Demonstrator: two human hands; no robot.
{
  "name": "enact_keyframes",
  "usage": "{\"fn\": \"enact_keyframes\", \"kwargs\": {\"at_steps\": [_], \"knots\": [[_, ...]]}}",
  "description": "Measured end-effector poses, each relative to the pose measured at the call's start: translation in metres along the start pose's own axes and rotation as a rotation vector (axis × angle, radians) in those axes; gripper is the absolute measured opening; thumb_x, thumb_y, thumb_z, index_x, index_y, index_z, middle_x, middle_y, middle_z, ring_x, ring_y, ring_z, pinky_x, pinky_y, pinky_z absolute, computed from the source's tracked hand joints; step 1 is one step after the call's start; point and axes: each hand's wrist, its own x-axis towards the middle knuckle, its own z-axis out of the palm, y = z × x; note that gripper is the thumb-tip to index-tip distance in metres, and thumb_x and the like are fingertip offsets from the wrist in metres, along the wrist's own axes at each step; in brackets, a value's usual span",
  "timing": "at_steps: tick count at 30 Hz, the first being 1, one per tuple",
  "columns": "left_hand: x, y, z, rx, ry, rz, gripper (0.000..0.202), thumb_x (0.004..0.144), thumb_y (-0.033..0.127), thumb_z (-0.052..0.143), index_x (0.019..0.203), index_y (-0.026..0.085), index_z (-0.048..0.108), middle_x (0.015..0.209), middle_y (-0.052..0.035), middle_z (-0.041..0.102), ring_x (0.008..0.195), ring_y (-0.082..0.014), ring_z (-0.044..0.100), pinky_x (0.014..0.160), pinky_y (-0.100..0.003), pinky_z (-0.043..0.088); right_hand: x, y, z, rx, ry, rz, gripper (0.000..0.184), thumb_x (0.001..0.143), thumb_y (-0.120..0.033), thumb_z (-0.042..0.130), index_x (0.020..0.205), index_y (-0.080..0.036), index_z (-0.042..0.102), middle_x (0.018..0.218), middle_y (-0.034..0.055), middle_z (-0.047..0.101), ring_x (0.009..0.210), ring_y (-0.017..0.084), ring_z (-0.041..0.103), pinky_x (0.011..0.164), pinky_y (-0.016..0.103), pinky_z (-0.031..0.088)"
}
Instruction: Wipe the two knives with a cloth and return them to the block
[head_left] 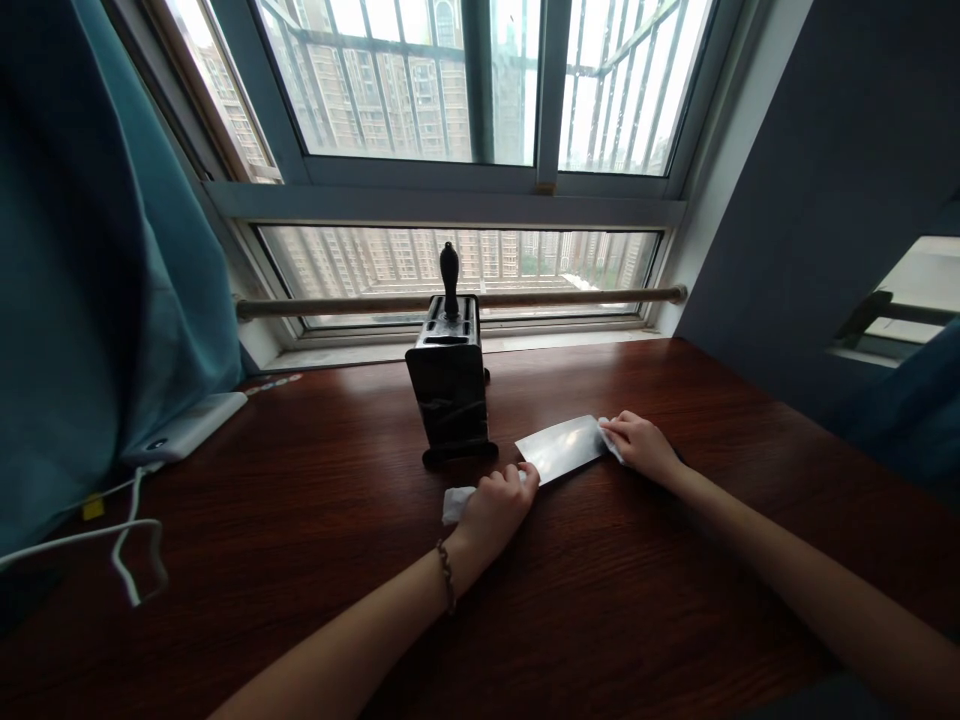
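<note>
A cleaver with a wide, shiny blade [562,450] is held low over the wooden table. My left hand [499,500] is closed around its left end, where the handle is hidden by my fingers. A white tissue [454,506] sticks out from under that hand on the left. My right hand [637,445] pinches another white tissue [610,440] against the blade's far right end. Just beyond my left hand stands a black knife block [452,400], with one dark-handled tool [449,278] upright in its top.
The dark red-brown wooden table [315,580] reaches to a barred window [405,80]. A white power strip [195,428] with white cables [127,530] lies at the left by a blue curtain [165,280]. A horizontal rail [570,297] crosses the window behind the block.
</note>
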Motion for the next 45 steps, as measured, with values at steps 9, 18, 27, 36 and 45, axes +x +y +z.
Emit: {"fn": "enact_keyframes", "kwargs": {"at_steps": [9,18,27,36,45], "knots": [[0.000,-0.002,-0.003,-0.004,-0.019,0.011,0.029,0.087,0.008,0.033,0.113,0.012,0.046,0.075,-0.0070,0.054,0.057,-0.0167,0.057,0.046,-0.024,0.040,-0.025,-0.104,0.005,0.090,-0.094,-0.375,0.031,0.092,-0.026,0.038,0.119,-0.027,0.052,0.091,0.0052,0.054,0.069,0.017,0.054,0.060,0.027,0.037],[0.001,0.000,-0.004,-0.004,-0.032,0.004,0.029,0.085,0.004,0.034,0.110,0.011,0.047,0.073,-0.0071,0.053,0.057,-0.0173,0.057,0.045,-0.024,0.039,-0.001,-0.018,0.010,-0.124,-0.078,-0.098,0.028,0.092,-0.035,0.038,0.108,-0.033,0.061,0.092,0.0030,0.055,0.065,0.017,0.056,0.055,0.029,0.033],[0.002,-0.001,-0.004,-0.005,-0.053,-0.009,0.030,0.085,0.005,0.034,0.112,0.012,0.047,0.074,-0.0070,0.053,0.059,-0.0170,0.057,0.047,-0.024,0.038,0.001,0.020,0.017,-0.117,-0.038,0.079,0.028,0.091,-0.038,0.040,0.110,-0.035,0.061,0.093,0.0024,0.057,0.065,0.018,0.057,0.053,0.029,0.033],[0.002,-0.011,-0.009,-0.077,-0.070,-0.058,0.034,0.085,0.004,0.033,0.114,0.016,0.047,0.076,-0.0056,0.054,0.059,-0.0174,0.058,0.046,-0.023,0.037,0.002,0.057,0.028,0.564,0.380,0.288,0.031,0.084,-0.034,0.049,0.098,-0.015,0.069,0.087,0.0085,0.065,0.081,0.022,0.059,0.074,0.033,0.043],[0.016,-0.033,-0.034,-1.497,-0.146,-0.367,0.015,0.085,0.032,0.045,0.090,0.018,0.043,0.063,0.0055,0.042,0.048,-0.0062,0.042,0.047,-0.018,0.037,0.007,0.077,0.031,0.943,0.755,0.501,0.037,0.081,-0.036,0.053,0.102,-0.008,0.065,0.101,0.0140,0.065,0.091,0.025,0.060,0.081,0.039,0.046]]}}
